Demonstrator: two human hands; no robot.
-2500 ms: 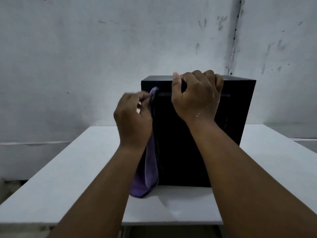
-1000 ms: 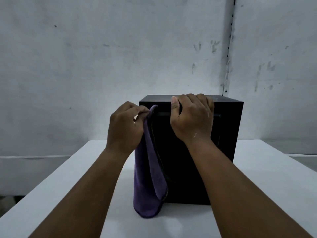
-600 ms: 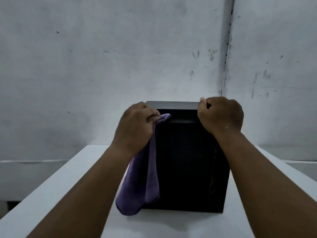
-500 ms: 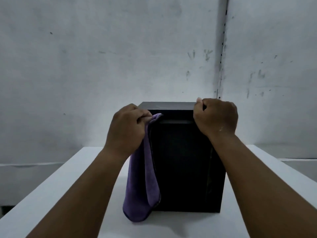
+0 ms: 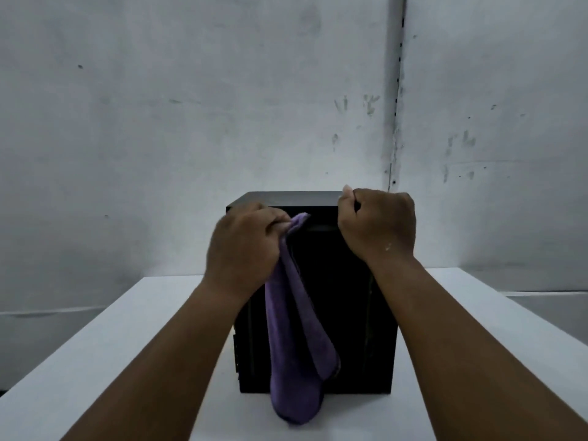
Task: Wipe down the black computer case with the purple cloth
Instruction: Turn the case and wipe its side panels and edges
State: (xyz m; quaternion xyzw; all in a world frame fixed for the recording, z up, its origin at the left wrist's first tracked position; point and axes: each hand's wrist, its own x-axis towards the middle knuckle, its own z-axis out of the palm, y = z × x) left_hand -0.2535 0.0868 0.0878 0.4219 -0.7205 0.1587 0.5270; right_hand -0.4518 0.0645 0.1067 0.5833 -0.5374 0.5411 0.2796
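Since a moment back: black computer case (image 5: 334, 313) turned from corner-on to nearly square-on, right hand (image 5: 377, 226) shifted from top front middle to top right corner, purple cloth (image 5: 296, 345) swung in from the left edge to hang down the near face. Now standing upright mid-way along the white table (image 5: 111, 345), against a scuffed grey wall (image 5: 191, 106). Left hand (image 5: 243, 249) clenched round the cloth's upper end at the top left of the near face, most of the fabric dangling loose to table level, its lowest fold apparently resting on the tabletop. Right hand curled over the top corner, gripping and steadying the box. As for progress: judged early or mid-way, with repositioning done and cloth brought to the near face. Hard to say which panels are already clean, dark surfaces in dim light showing no dust or streaks. Left to do, most likely: near face top to bottom, then top and sides.
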